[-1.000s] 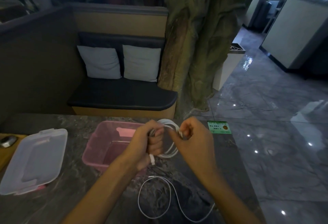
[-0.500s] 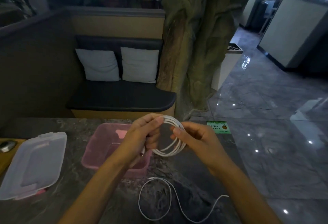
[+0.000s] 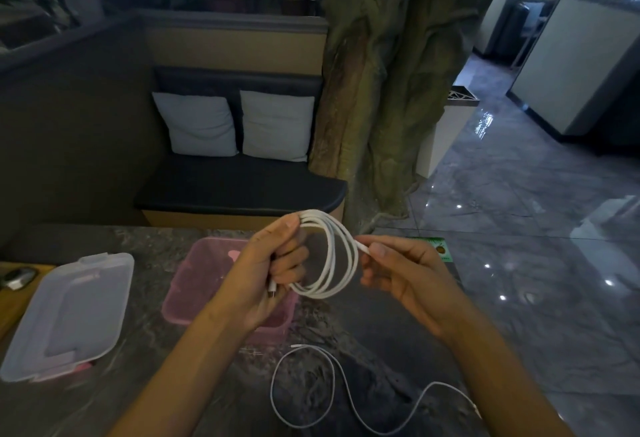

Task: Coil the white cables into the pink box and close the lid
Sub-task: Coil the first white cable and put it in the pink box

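Note:
A white cable (image 3: 341, 256) is wound into a coil of several loops in the air above the table. My left hand (image 3: 273, 270) grips the coil's left side, one plug end poking out below the fingers. My right hand (image 3: 401, 270) pinches the cable's other end at the coil's right side. Behind and below my left hand stands the open pink box (image 3: 197, 284), partly hidden by that hand. Its translucent lid (image 3: 69, 312) lies flat on the table to the left. A second, thinner white cable (image 3: 332, 391) lies loose on the table near me.
The dark marble table (image 3: 145, 381) ends at the right, with glossy floor beyond. A green card (image 3: 440, 246) lies behind my right hand. A small dark object (image 3: 15, 277) sits on a wooden surface at far left. A bench and a tree trunk stand behind.
My hands have drawn apart and the coil has opened wider. My right hand has slid to the cable's free end and pinches it to the right of the coil.

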